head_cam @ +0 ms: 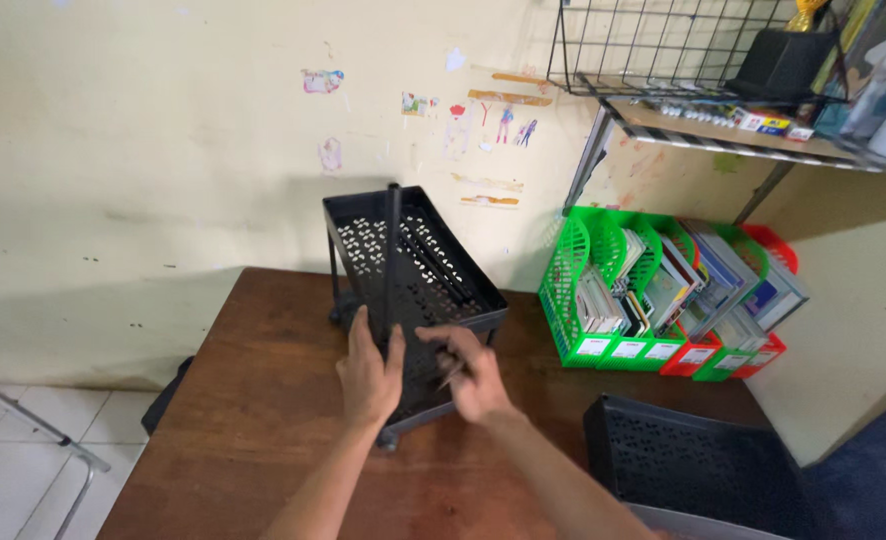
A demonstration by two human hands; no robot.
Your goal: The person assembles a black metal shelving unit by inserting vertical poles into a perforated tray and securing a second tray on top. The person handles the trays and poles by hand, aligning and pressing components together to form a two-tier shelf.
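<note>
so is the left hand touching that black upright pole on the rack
Touching. The head view shows the left hand wrapped around the black pole at the front of the black rack, its thumb lying against the pole with no gap.

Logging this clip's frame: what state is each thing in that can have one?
Black tiered rack: upright on the table, part-built.
Upright pole: standing, gripped by left hand.
Right hand: fingers curled at the rack's lower tier.
Loose black tray: lying apart.
Green file holders: full.
</note>
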